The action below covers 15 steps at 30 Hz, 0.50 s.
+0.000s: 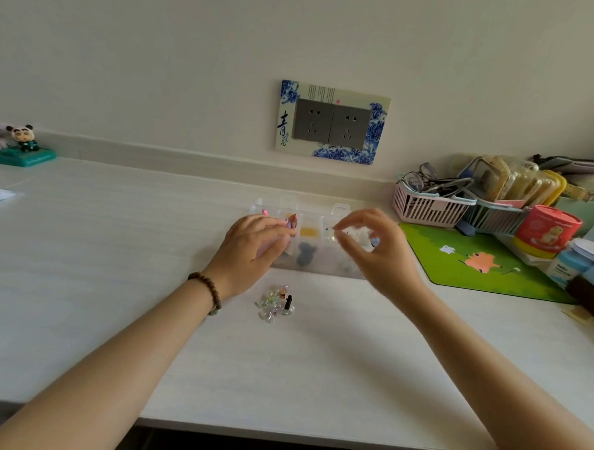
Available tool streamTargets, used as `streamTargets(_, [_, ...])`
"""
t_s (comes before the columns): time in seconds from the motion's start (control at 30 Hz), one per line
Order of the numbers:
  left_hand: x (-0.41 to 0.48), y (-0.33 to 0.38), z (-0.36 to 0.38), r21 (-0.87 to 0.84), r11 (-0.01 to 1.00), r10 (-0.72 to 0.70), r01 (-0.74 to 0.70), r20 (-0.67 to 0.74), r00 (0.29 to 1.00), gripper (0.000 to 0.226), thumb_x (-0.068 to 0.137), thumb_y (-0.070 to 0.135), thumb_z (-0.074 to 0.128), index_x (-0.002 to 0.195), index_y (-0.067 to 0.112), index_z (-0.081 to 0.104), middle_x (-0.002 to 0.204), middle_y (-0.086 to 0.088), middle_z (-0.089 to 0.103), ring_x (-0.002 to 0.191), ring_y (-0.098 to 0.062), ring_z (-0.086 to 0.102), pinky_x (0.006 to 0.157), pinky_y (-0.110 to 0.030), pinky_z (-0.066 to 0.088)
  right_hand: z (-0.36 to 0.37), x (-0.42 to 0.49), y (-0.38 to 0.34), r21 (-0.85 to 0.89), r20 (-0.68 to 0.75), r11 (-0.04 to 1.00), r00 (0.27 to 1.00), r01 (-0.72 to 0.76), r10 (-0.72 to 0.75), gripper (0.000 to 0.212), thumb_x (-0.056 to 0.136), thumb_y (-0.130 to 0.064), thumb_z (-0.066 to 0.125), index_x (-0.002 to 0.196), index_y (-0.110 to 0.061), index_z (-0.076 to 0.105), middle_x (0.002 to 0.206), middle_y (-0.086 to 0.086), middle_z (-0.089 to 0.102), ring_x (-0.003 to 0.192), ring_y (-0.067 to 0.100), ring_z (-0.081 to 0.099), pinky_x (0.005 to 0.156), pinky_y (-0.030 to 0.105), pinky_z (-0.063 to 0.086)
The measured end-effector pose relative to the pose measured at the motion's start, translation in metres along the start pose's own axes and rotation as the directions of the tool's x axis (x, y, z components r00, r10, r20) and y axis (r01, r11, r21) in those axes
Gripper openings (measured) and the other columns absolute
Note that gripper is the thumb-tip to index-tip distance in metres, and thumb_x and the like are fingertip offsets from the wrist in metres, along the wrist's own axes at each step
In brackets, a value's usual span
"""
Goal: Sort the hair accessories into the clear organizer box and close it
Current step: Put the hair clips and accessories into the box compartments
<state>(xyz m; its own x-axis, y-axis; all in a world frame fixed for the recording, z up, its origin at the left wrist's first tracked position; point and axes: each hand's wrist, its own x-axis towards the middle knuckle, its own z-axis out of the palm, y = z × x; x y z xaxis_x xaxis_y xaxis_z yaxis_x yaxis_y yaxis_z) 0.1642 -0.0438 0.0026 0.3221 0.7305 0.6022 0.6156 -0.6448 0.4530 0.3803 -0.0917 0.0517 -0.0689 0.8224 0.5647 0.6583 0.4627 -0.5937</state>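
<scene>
The clear plastic organizer box (317, 241) sits open on the pale, faintly grained desk (117, 251), its small square compartments holding a yellow piece, a dark grey one and some tiny bits. The left hand (250, 253), a wooden bead bracelet (208, 290) on its wrist, pinches a small pink-and-purple clip (291, 221) over the box's left compartments. The right hand (378, 248) hovers over the right side, thumb and forefinger nearly together; whether they hold anything I cannot tell. A little heap of glassy, translucent clips (274, 302) lies on the desk just in front of the box.
</scene>
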Motion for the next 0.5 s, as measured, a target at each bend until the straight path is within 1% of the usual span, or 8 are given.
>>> streamTargets(0.03, [0.000, 0.000, 0.000, 0.004, 1.000, 0.007, -0.007, 0.003, 1.000, 0.045, 0.090, 0.052, 0.027, 0.112, 0.034, 0.061, 0.122, 0.011, 0.056, 0.121, -0.011, 0.040, 0.108, -0.040, 0.028, 0.004, -0.006, -0.008, 0.026, 0.111, 1.000, 0.994, 0.007, -0.010, 0.005, 0.083, -0.024, 0.065, 0.086, -0.026, 0.068, 0.095, -0.009, 0.064, 0.087, 0.005, 0.056, 0.069, 0.010, 0.036])
streamTargets(0.1, [0.001, -0.001, -0.001, 0.008, 1.000, 0.019, -0.019, 0.010, 1.000, 0.047, 0.091, 0.051, 0.026, 0.113, 0.031, 0.062, 0.122, 0.010, 0.057, 0.119, -0.010, 0.042, 0.106, -0.040, 0.030, 0.015, -0.017, -0.016, 0.026, 0.332, 0.999, 0.943, 0.022, -0.030, 0.005, 0.082, -0.029, 0.067, 0.086, -0.029, 0.069, 0.095, -0.010, 0.064, 0.085, 0.002, 0.056, 0.068, 0.009, 0.037])
streamTargets(0.13, [0.001, -0.001, -0.002, 0.005, 1.000, 0.016, -0.016, 0.017, 1.000, 0.047, 0.091, 0.050, 0.026, 0.113, 0.029, 0.062, 0.122, 0.009, 0.057, 0.119, -0.010, 0.043, 0.106, -0.040, 0.031, 0.021, -0.021, -0.017, 0.006, 0.409, 0.999, 0.912, 0.038, -0.037, 0.008, 0.081, -0.033, 0.068, 0.088, -0.029, 0.070, 0.097, -0.011, 0.062, 0.086, 0.002, 0.055, 0.070, 0.007, 0.038])
streamTargets(0.17, [0.001, -0.002, -0.003, -0.001, 1.000, 0.012, -0.012, 0.023, 1.000, 0.047, 0.091, 0.049, 0.026, 0.114, 0.028, 0.062, 0.122, 0.008, 0.058, 0.119, -0.009, 0.043, 0.106, -0.040, 0.031, 0.026, -0.024, -0.017, -0.013, 0.457, 0.999, 0.888, 0.050, -0.039, 0.013, 0.080, -0.036, 0.069, 0.090, -0.029, 0.069, 0.098, -0.010, 0.061, 0.088, 0.003, 0.055, 0.072, 0.006, 0.038])
streamTargets(0.23, [0.001, -0.003, -0.004, -0.008, 1.000, 0.015, -0.014, 0.027, 1.000, 0.046, 0.092, 0.047, 0.027, 0.114, 0.028, 0.062, 0.121, 0.007, 0.058, 0.119, -0.009, 0.044, 0.105, -0.039, 0.033, 0.035, -0.028, -0.015, -0.028, 0.483, 0.999, 0.875, 0.034, -0.016, 0.020, 0.077, -0.039, 0.071, 0.093, -0.027, 0.070, 0.100, -0.008, 0.061, 0.089, 0.007, 0.054, 0.073, 0.006, 0.039])
streamTargets(0.4, [0.001, -0.002, -0.004, -0.004, 0.999, 0.037, -0.037, 0.016, 0.999, 0.045, 0.092, 0.046, 0.028, 0.111, 0.028, 0.063, 0.118, 0.007, 0.060, 0.116, -0.009, 0.046, 0.105, -0.036, 0.032, 0.044, -0.035, -0.014, 0.002, 0.479, 0.998, 0.877, -0.058, 0.050, 0.020, 0.069, -0.032, 0.080, 0.081, -0.026, 0.066, 0.095, -0.002, 0.064, 0.086, 0.014, 0.056, 0.070, 0.012, 0.040])
streamTargets(0.5, [0.001, -0.002, -0.004, -0.002, 0.999, 0.043, -0.043, 0.010, 0.999, 0.044, 0.092, 0.046, 0.028, 0.110, 0.027, 0.064, 0.117, 0.007, 0.060, 0.115, -0.010, 0.047, 0.104, -0.037, 0.033, 0.043, -0.036, -0.010, -0.017, 0.497, 0.998, 0.865, -0.066, 0.066, 0.021, 0.070, -0.030, 0.079, 0.087, -0.020, 0.071, 0.093, -0.001, 0.068, 0.083, 0.013, 0.058, 0.070, 0.010, 0.040])
